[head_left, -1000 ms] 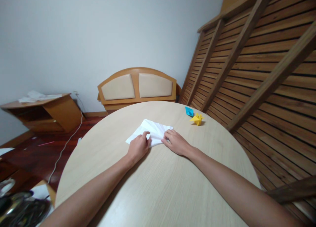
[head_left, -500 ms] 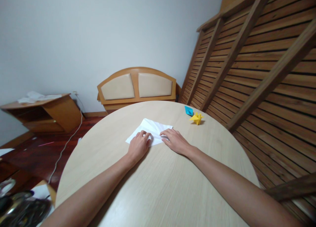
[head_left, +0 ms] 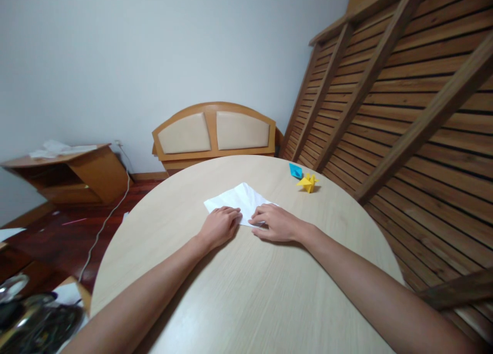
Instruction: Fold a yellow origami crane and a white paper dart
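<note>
A creased sheet of white paper point(head_left: 239, 196) lies on the round wooden table point(head_left: 246, 292), one corner pointing away from me. My left hand point(head_left: 221, 224) rests on its near left part, fingers curled together and gripping the near edge. At the near right part, my right hand point(head_left: 275, 222) has its fingers bent over the paper and its thumb close to the near edge. The two hands are a short gap apart. Parts of the near edge and the right side are hidden beneath my fingers.
Toward the far right of the table are a yellow folded paper bird point(head_left: 308, 182) and a blue folded paper piece point(head_left: 296, 171). Past the table are a headboard point(head_left: 213, 133) and a slatted wooden frame point(head_left: 370, 118). A cable point(head_left: 100, 231) runs over the floor at left.
The paper has turned clockwise, its far corner moving right and its left corner moving away from me. Both hands have shifted slightly with it; the view has tilted a little.
</note>
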`<state>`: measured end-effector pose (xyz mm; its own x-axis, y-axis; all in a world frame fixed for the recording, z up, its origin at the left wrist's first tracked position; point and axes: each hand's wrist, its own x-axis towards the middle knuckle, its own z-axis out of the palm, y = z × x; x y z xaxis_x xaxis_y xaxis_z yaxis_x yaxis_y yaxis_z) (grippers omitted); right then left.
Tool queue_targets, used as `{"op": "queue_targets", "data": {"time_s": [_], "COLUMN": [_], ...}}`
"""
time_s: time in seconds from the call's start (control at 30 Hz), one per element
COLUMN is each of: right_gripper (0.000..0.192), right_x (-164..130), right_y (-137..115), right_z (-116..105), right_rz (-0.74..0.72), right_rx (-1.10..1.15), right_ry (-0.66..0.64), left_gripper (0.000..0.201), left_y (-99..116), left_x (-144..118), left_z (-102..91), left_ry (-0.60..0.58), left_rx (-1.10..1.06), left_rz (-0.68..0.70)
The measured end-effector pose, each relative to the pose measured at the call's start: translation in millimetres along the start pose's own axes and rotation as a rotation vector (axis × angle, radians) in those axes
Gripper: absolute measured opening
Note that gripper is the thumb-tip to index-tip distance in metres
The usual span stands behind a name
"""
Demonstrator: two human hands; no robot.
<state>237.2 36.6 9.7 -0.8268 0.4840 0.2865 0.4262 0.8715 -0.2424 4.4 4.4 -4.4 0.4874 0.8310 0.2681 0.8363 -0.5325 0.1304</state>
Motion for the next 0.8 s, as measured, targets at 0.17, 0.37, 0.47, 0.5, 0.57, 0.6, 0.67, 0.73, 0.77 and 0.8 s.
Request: {"op": "queue_targets", "data": {"time_s": [0.17,0.37,0.47,0.5,0.57,0.6,0.67,0.73,0.77,0.8], "right_gripper": [0.026,0.029,0.037,0.037,0.038,0.039,0.041,0.043,0.043,0.044], "right_x": [2,1,1,2,2,2,2,2,2,2], "right_y": [-10,-10,-9,-9,-10,-10,-11,-13,-14,-15], "right_z": [0,-1,-1,-2,-2,-2,-2,-2,-2,-2], "right_rz": [0.007,-0.067,-0.085,-0.079,-0.067,-0.064,-0.067,-0.073,-0.073,-0.073], "right_rx": [0.019,0.038,0.042,0.041,0.032,0.026,0.014,0.009,0.01,0.013], "right_ry": [-0.012,-0.056,-0.086,-0.096,-0.109,-0.11,-0.108,-0.105,-0.102,-0.101], "left_gripper": [0.029,0.032,0.031,0.029,0.024,0.022,0.02,0.022,0.022,0.021], "left_y": [1,-8,-10,-10,-9,-8,-5,-2,0,1], "left_x": [0,0,1,1,2,2,2,2,1,1], "left_z": [3.9,14.2,13.1,11.6,7.8,5.9,2.5,0.0,-1.0,-1.8], "left_ry": [0.045,0.066,0.101,0.122,0.145,0.137,0.092,0.052,0.045,0.045], "left_rx": [-0.044,-0.104,-0.062,-0.025,0.057,0.084,0.092,0.063,0.048,0.039], "left_rz": [-0.041,-0.063,-0.112,-0.143,-0.197,-0.215,-0.236,-0.25,-0.259,-0.261]}}
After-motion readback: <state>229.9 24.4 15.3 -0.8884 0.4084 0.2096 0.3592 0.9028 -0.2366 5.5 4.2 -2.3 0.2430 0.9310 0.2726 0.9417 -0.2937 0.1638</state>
